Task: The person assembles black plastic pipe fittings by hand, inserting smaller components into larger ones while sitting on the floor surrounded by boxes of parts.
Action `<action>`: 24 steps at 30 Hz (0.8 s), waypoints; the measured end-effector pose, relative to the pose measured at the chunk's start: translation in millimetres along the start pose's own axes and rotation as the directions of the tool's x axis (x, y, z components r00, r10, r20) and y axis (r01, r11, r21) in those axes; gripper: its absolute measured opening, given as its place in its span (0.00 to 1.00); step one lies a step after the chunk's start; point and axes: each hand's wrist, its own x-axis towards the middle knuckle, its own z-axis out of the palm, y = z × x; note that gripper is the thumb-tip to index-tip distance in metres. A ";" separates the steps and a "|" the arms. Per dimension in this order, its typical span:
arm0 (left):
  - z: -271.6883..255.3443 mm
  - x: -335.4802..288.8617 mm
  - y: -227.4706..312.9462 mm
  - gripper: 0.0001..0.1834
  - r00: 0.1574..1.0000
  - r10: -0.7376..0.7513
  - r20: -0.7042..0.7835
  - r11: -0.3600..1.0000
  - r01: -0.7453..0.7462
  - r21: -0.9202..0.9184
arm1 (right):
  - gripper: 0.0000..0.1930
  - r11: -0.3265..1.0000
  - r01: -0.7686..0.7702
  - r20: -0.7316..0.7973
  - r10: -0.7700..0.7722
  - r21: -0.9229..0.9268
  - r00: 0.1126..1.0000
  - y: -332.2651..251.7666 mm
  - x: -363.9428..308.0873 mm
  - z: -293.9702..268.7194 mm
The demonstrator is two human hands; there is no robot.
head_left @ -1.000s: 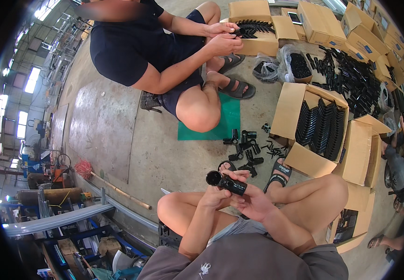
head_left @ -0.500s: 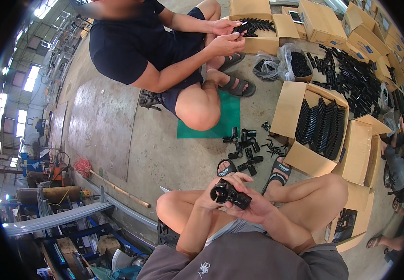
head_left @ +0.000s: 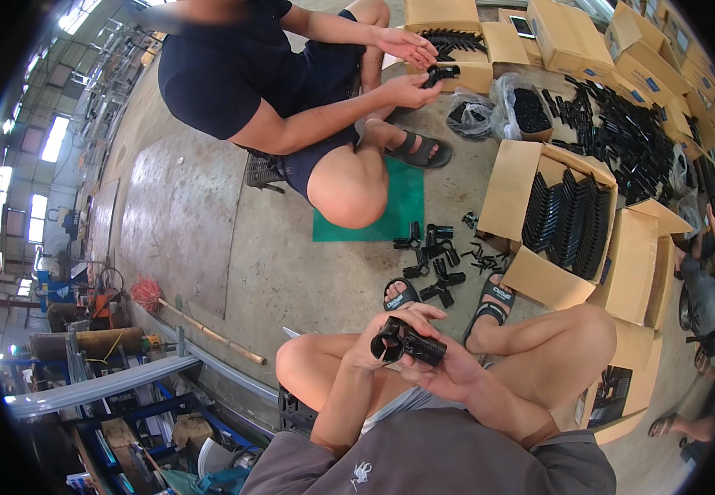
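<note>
A glossy black pipe connector (head_left: 424,350) with a round open socket is held between my two hands above my lap. My left hand (head_left: 361,356) wraps the socket end, its fingers lying over the top. The other end rests in my right hand (head_left: 459,373), fingers closed round it. On the floor past my sandals lie several similar black connectors (head_left: 441,271), with small dark fasteners (head_left: 483,259) to their right. Across from me a seated person holds another black connector (head_left: 441,76) in one hand, the other hand raised apart from it.
An open carton (head_left: 507,180) with rows of black parts stands to the right. Behind it are a heap of black parts (head_left: 613,136), plastic bags (head_left: 471,115) and more cartons (head_left: 570,41). A green mat (head_left: 407,202) lies ahead; a wooden-handled mop (head_left: 209,332) is at left.
The connector in my hands has turned slightly; my grip stays nearly the same. The other person's hands have parted, and their connector has moved lower and toward them-facing right.
</note>
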 end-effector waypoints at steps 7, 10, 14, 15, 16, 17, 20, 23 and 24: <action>-4.9 -2.3 -9.7 0.27 0.996 0.054 0.067 0.998 -0.052 -0.030 | 0.17 0.999 -0.028 -0.017 0.028 0.041 0.999 2.5 -3.9 -0.8; 0.8 -1.4 -8.2 0.27 0.997 0.035 0.068 0.998 -0.032 -0.056 | 0.17 0.999 -0.010 -0.052 0.008 -0.042 0.999 0.2 -6.8 -10.1; 6.4 -1.1 -6.5 0.26 0.999 0.019 0.031 0.995 -0.016 -0.100 | 0.18 0.997 0.008 0.017 -0.007 -0.076 1.000 -3.3 -5.9 -18.3; 5.7 -0.9 -6.3 0.26 0.999 0.018 0.037 0.995 -0.014 -0.098 | 0.15 0.996 0.000 -0.057 -0.005 -0.091 0.998 -4.3 -5.1 -9.9; 4.7 -0.3 -6.1 0.26 0.999 0.017 0.044 0.995 -0.012 -0.097 | 0.12 0.994 -0.009 -0.131 -0.005 -0.105 0.991 -5.2 -4.4 5.6; 3.9 0.5 -5.7 0.26 0.999 0.001 0.042 0.996 0.002 -0.085 | 0.09 0.993 -0.019 -0.204 -0.006 -0.119 0.979 -5.9 -3.9 13.7; 6.2 -0.8 0.2 0.25 0.999 -0.027 0.022 0.999 0.028 -0.038 | 0.18 1.000 0.005 -0.122 -0.008 -0.021 0.993 -3.0 -8.4 9.2; 4.0 -1.0 -1.3 0.25 0.999 -0.032 0.014 0.999 0.033 -0.029 | 0.19 0.997 -0.037 0.024 0.035 0.073 0.999 -0.2 -7.1 -4.0; 2.4 -1.4 -1.4 0.25 0.999 -0.035 0.019 0.999 0.035 -0.023 | 0.18 0.998 -0.034 -0.001 0.034 0.054 0.999 -0.3 -7.9 -2.5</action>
